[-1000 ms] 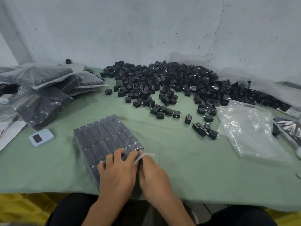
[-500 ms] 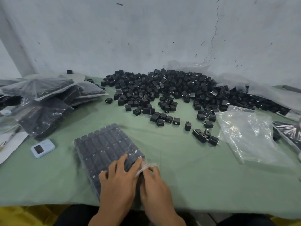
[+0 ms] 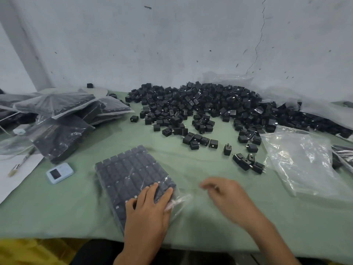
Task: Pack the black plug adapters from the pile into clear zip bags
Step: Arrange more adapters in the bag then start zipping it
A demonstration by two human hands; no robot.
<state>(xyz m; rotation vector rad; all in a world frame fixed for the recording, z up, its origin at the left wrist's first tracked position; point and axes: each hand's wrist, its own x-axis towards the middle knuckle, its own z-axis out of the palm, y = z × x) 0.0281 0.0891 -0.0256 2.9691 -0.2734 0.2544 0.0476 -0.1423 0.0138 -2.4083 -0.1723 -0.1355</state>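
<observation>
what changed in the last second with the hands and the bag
The right hand let go of the zip edge of the filled bag and swung right, now over the cloth. The left hand still presses flat on it; adapter pile and empty bags unmoved.

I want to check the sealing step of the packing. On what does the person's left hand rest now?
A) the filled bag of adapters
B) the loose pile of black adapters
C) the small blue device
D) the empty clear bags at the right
A: the left hand lies with straight fingers on the filled bag, while the right hand is off the bag, over the green table.
</observation>
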